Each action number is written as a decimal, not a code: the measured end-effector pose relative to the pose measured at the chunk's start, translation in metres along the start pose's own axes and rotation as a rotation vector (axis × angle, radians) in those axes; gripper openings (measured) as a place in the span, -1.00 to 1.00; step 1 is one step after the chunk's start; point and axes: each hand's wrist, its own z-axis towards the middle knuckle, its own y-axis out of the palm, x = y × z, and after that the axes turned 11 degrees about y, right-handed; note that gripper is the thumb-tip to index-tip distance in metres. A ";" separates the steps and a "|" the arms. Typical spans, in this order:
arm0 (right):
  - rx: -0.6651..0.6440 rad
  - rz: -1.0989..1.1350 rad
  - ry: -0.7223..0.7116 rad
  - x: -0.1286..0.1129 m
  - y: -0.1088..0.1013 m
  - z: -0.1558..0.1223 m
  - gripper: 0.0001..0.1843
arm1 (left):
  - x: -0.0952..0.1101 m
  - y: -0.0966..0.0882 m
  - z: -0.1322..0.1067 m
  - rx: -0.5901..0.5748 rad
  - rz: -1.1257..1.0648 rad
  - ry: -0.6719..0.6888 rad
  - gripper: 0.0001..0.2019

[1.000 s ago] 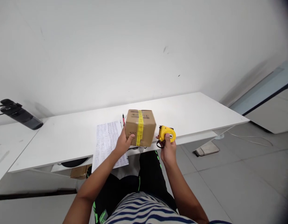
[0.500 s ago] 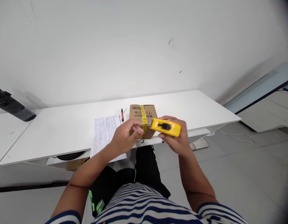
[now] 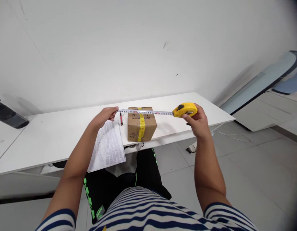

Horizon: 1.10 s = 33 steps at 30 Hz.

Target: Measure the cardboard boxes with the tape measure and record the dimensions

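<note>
My right hand (image 3: 198,119) is wrapped round the yellow case of a tape measure (image 3: 185,110). Its white blade (image 3: 148,112) is pulled out leftward, with black and red numbers showing. The blade's free end is pinched in my left hand (image 3: 107,115). Stretched between both hands, the blade passes across the upper part of a brown cardboard box (image 3: 148,130); whether it touches the box I cannot tell. A yellow printed tape strip (image 3: 142,126) runs down the box, which stands at the desk's front edge.
A white desk (image 3: 54,134) runs along the wall. Left of the box are written sheets (image 3: 108,147), hanging over the front edge, and a red and black pen (image 3: 121,119). A dark bottle (image 3: 11,114) is at far left. A white cabinet (image 3: 263,110) stands at right.
My hands have moved apart and the tape measure's blade is now drawn out between them. The yellow case has moved right and up, off the front of the box. My left hand has moved left.
</note>
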 end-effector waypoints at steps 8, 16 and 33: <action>-0.203 -0.071 0.164 0.021 0.052 -0.007 -0.30 | -0.024 0.049 0.023 -0.217 0.173 -0.135 -0.45; -0.122 -0.193 0.094 0.014 0.054 0.008 -0.33 | -0.005 0.038 0.018 -0.111 0.126 -0.009 -0.54; -0.663 -0.332 -0.355 0.009 0.255 -0.196 -0.63 | -0.072 0.100 -0.229 0.529 -0.996 -0.163 -0.36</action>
